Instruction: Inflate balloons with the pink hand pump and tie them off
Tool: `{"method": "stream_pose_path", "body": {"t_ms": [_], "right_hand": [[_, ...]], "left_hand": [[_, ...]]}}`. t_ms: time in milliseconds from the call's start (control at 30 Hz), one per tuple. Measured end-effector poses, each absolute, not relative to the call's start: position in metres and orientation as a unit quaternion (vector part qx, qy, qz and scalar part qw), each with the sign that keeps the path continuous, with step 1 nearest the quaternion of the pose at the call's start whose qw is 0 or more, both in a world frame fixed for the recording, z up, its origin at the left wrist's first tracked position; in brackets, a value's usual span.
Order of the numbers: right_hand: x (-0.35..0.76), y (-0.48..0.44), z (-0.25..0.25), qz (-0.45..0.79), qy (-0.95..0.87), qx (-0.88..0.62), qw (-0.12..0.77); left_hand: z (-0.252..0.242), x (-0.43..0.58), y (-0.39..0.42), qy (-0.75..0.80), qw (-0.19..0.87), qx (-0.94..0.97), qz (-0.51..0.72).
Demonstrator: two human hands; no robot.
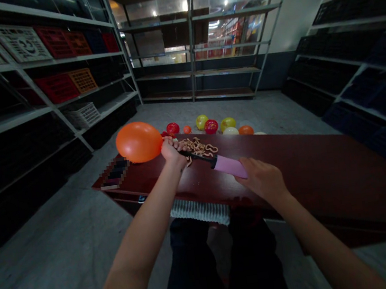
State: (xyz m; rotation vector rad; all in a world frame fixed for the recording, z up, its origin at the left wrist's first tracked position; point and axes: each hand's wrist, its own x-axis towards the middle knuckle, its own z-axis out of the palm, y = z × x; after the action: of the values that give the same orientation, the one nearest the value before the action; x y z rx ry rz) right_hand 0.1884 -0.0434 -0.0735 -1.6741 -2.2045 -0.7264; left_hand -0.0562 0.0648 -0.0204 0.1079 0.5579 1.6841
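A large inflated orange balloon (138, 142) sits to the left of my left hand (173, 149). That hand is closed around the balloon's neck, at the black end of a hand balloon pump (229, 166). My right hand (264, 177) is wrapped round the pump's pink barrel. A black rod shows between the barrel and my left hand; the joint of balloon and nozzle is hidden by my fingers. Behind the pump, a heap of tan, curled uninflated balloons (199, 148) lies on the dark red-brown table (311, 166).
A pixelated flat object (114, 174) lies at the table's left corner. Past the far edge are several red, yellow (228, 123), white and orange balloons. A grey ribbed strip (200, 210) hangs at the near edge. Shelves with crates (52, 42) stand left, metal racks (192, 73) ahead.
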Motion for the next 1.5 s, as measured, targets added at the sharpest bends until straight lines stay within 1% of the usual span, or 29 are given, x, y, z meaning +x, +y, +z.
{"method": "stream_pose_path", "body": {"t_ms": [133,233,400,467,600,700,800,967,1100,1233,1400,1500], "right_hand": [[0.212,-0.043,-0.076,-0.289,-0.770,-0.556,0.117],[0.214,-0.042,-0.074,-0.264,-0.772,-0.564,0.125],[0.205,-0.040,-0.066,-0.116,-0.765,-0.616,0.148],[0.202,-0.040,-0.061,-0.048,-0.765,-0.625,0.150],[0.191,-0.041,-0.047,0.104,-0.768,-0.604,0.186],[0.178,-0.038,-0.037,0.146,-0.759,-0.600,0.206],[0.166,-0.035,-0.032,0.100,-0.757,-0.613,0.203],[0.159,-0.032,-0.037,-0.085,-0.751,-0.634,0.165],[0.160,-0.030,-0.052,-0.181,-0.764,-0.601,0.152],[0.175,-0.029,-0.067,-0.221,-0.778,-0.573,0.131],[0.211,-0.034,-0.080,-0.243,-0.786,-0.559,0.102],[0.223,-0.037,-0.082,-0.239,-0.790,-0.555,0.103]], "left_hand": [[-0.017,-0.081,0.070,0.257,0.622,0.034,0.738],[-0.013,-0.087,0.071,0.252,0.612,0.039,0.748],[-0.002,-0.077,0.068,0.218,0.591,0.075,0.773],[0.002,-0.070,0.066,0.207,0.602,0.092,0.765],[0.006,-0.049,0.056,0.184,0.639,0.133,0.735],[0.006,-0.027,0.048,0.179,0.671,0.155,0.702],[0.003,-0.012,0.043,0.168,0.681,0.163,0.694],[-0.009,-0.009,0.055,0.211,0.667,0.096,0.708],[-0.024,-0.020,0.068,0.251,0.658,0.038,0.709],[-0.030,-0.039,0.074,0.257,0.645,0.034,0.719],[-0.029,-0.067,0.075,0.272,0.638,0.028,0.720],[-0.030,-0.078,0.075,0.290,0.627,0.020,0.723]]}}
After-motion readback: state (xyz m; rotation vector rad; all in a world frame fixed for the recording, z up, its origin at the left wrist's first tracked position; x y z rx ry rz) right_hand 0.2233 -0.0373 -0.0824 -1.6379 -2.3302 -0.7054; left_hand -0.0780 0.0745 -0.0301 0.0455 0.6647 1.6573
